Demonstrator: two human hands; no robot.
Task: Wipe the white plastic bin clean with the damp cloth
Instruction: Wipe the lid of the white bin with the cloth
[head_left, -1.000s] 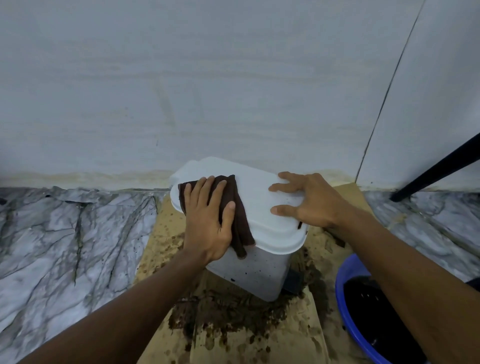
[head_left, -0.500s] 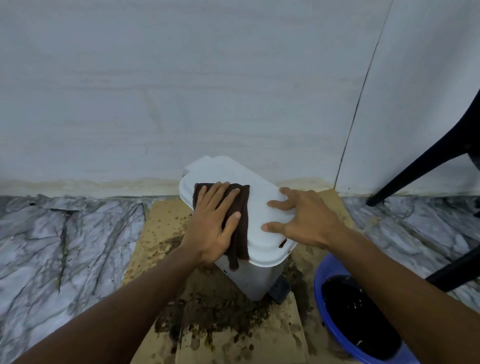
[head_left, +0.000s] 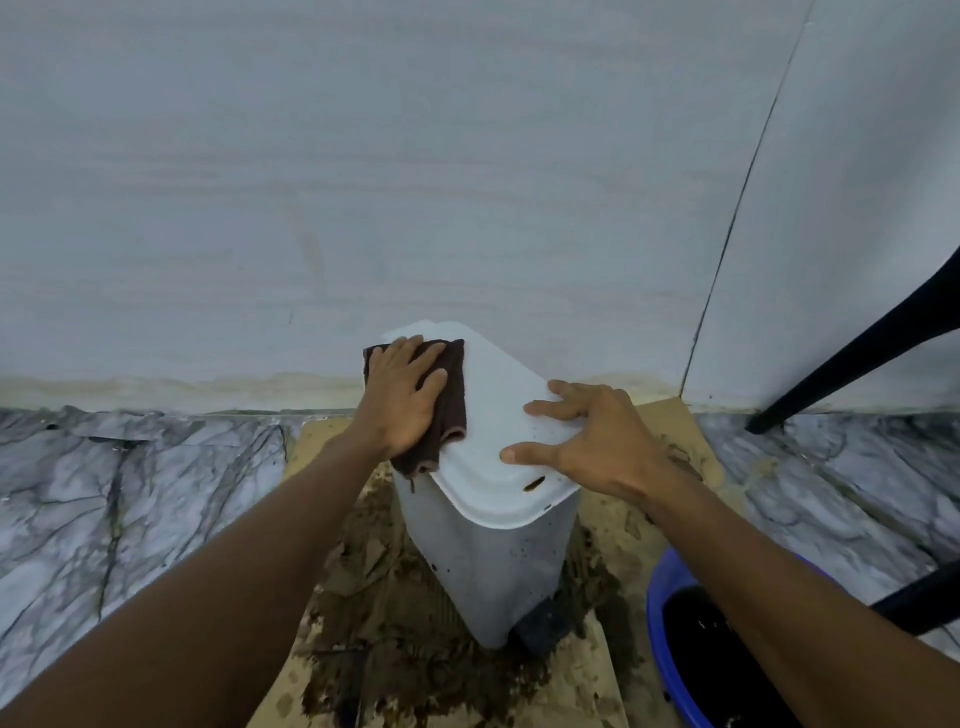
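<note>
The left hand (head_left: 402, 400) is pressed flat on the brown cloth (head_left: 451, 402) over the lid of the white bin (head_left: 493, 561), which is steadied by the spread, empty right hand (head_left: 592, 441); the lid appears largely wiped, while the speckled side wall is apparently left to be cleaned.

— What's different from a second ago?

— My left hand (head_left: 402, 397) is now up at the far left corner of the bin's lid (head_left: 498, 415), where before it sat near the front left edge. The cloth (head_left: 447, 415) has gone up with it, so only a short end hangs over the side.

— And your other hand?

— My right hand (head_left: 597, 441) sits a bit closer to the lid's front right edge. The chair leg (head_left: 852, 358) shows more on the right.
</note>
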